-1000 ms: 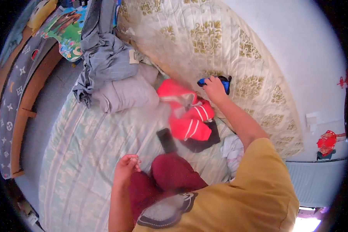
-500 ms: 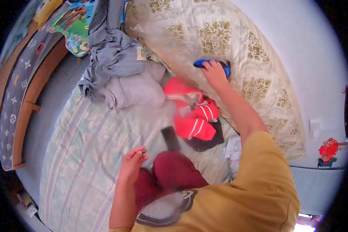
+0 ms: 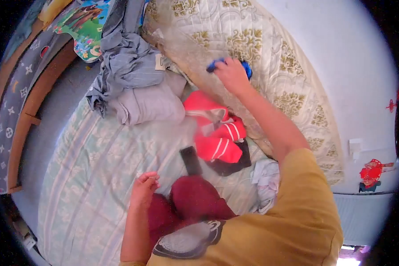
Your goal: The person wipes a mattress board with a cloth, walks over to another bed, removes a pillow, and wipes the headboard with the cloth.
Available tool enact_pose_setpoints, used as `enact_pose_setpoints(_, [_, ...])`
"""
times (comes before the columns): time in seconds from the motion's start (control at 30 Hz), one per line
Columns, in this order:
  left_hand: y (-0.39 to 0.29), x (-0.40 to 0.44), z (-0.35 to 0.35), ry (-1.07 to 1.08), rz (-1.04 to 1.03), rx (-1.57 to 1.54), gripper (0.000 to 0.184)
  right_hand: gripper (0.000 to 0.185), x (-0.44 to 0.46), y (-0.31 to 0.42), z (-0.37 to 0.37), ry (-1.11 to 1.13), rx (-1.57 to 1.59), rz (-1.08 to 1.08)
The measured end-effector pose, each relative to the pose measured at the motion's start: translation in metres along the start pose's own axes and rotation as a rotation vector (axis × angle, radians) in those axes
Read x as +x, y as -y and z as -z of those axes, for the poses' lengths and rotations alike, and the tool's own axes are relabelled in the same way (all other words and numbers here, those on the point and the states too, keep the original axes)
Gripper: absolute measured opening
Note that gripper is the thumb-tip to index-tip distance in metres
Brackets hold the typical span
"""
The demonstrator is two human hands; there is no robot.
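My right hand (image 3: 232, 75) grips a blue and black item (image 3: 246, 69), perhaps a brush or cloth, against the patterned padded panel (image 3: 292, 57) standing beside the bed. Close to my maroon-clad knees, my left hand (image 3: 146, 182) is raised with its fingers curled together; whether anything small is between them is hidden. A dark phone-like rectangle (image 3: 190, 160) lies on the striped bedsheet (image 3: 106, 164) in front of the knees. Red clothing with white stripes (image 3: 219, 144) rests over a dark cloth (image 3: 230, 167), below my right forearm.
Grey clothes (image 3: 128, 66) and a light grey folded cloth (image 3: 150, 104) lie at the bed's upper left. A whitish cloth (image 3: 267, 179) is by my right elbow. A brown-edged bed frame (image 3: 26, 119) stands left, a white wall (image 3: 341, 66) right.
My right hand has moved up and left along the padded panel with the blue item. My left hand has shifted slightly, staying near the knees. The camera view has moved a little.
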State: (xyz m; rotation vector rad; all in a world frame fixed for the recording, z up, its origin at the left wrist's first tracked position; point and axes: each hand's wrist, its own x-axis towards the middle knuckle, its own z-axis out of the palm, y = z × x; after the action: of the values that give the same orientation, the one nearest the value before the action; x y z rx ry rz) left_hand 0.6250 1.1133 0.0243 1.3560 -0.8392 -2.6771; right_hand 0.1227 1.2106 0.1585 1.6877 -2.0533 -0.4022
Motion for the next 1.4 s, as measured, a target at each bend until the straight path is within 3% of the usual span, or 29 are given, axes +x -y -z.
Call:
enact_pose_setpoints(0.17, [-0.011,-0.001,-0.027,-0.019,-0.035,0.018,0.018,0.009,0.027,-0.028,-0.007,-0.155,-0.093,0.001])
enact_pose_setpoints(0.33, [-0.050,-0.022,-0.011,-0.115,-0.068,-0.103,0.019,0.013,-0.070,-0.002,-0.041,0.281,-0.044,-0.145])
enact_pose_setpoints(0.43, [-0.090,-0.055,0.007,-0.181,-0.102,-0.198,0.017,0.022,-0.122,0.012,-0.055,0.697,0.147,-0.518])
enact_pose_setpoints(0.57, [-0.121,-0.102,0.049,-0.215,-0.190,-0.184,0.017,0.038,-0.095,0.030,0.038,0.615,0.778,-0.605])
enact_pose_setpoints(0.67, [-0.133,-0.140,0.073,-0.254,-0.248,-0.168,0.019,0.043,-0.029,0.059,0.123,0.684,1.229,-0.765])
enact_pose_setpoints(0.77, [-0.158,-0.177,0.087,-0.285,-0.261,-0.177,0.021,0.051,0.018,0.090,0.161,0.566,1.855,-0.952])
enact_pose_setpoints(0.87, [-0.184,-0.207,0.091,-0.279,-0.294,-0.347,0.022,0.047,0.054,0.107,0.186,0.477,2.156,-0.909])
enact_pose_setpoints(0.97, [-0.203,-0.237,0.087,-0.225,-0.418,-0.397,0.023,0.050,0.067,0.108,0.190,0.405,2.288,-0.941])
enact_pose_setpoints(1.1, [-0.225,-0.250,0.081,-0.294,-0.498,-0.322,0.022,0.052,0.046,0.099,0.164,0.271,2.356,-1.154])
enact_pose_setpoints(1.2, [-0.243,-0.257,0.063,-0.391,-0.548,-0.300,0.020,0.049,0.029,0.092,0.128,0.366,2.495,-1.385])
enact_pose_setpoints(1.3, [-0.267,-0.250,0.055,-0.466,-0.595,-0.320,0.016,0.049,0.053,0.091,0.098,0.503,2.397,-1.653])
enact_pose_setpoints(1.4, [-0.285,-0.239,0.062,-0.539,-0.637,-0.311,0.012,0.049,0.110,0.097,0.040,0.608,2.522,-1.471])
